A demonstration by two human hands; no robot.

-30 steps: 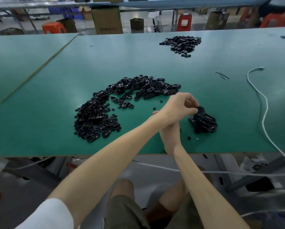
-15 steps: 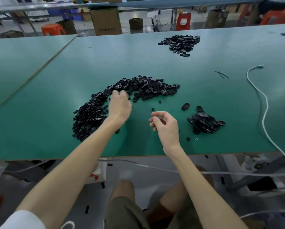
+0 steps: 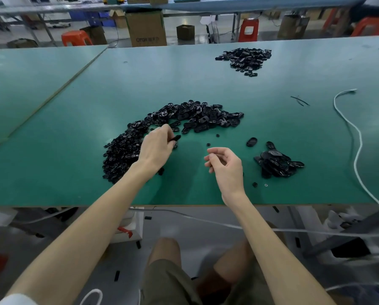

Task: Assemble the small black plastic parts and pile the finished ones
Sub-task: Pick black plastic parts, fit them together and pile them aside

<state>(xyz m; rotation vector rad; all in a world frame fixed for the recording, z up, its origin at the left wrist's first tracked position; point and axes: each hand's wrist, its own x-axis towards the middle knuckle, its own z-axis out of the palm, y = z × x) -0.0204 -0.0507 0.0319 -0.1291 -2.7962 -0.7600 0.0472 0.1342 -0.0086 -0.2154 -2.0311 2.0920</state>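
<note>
A curved heap of black parts [image 3: 197, 117] lies under and just beyond the left hand [image 3: 156, 148]. A smaller pile [image 3: 276, 164] sits near the right hand [image 3: 227, 167], to its right. A white cable [image 3: 358, 139] trails across the green table [image 3: 74, 128] further right. The left hand pinches one black part [image 3: 175, 138]. The right hand's fingers are loosely curled and hold nothing.

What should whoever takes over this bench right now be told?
Hands: the left hand pinches one black part at the inner edge of the loose-parts heap; the right hand is loosely curled, apparently empty, above the green table.
Done: a small pile, likely the finished ones, lies to the right of the right hand.
Left: most of the heap. Probably mate the held part next, then add it to the small pile.
</note>
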